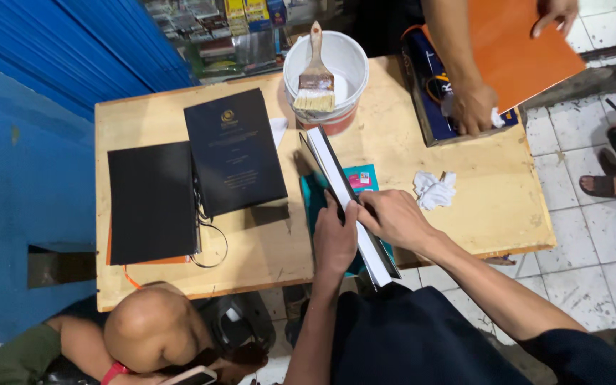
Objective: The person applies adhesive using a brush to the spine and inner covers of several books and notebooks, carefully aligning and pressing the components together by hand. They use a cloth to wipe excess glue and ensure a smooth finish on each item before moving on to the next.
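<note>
A thick book block (347,199) with white page edges and a dark cover stands on its edge on the wooden table (465,214). My left hand (335,239) presses flat against its left side. From the right, my right hand (392,217) grips its top edge, fingers over the pages. Under the book lies a teal sheet (362,178). A crumpled white cloth (433,189) rests just right of my right hand.
A white bucket (344,68) with a wide brush (314,82) on its rim stands at the back. Two dark covers (233,150) (152,203) lie at the left. Another person's hand (473,107) presses on a book beside an orange board (518,50). Someone's head (152,328) is below the table's front edge.
</note>
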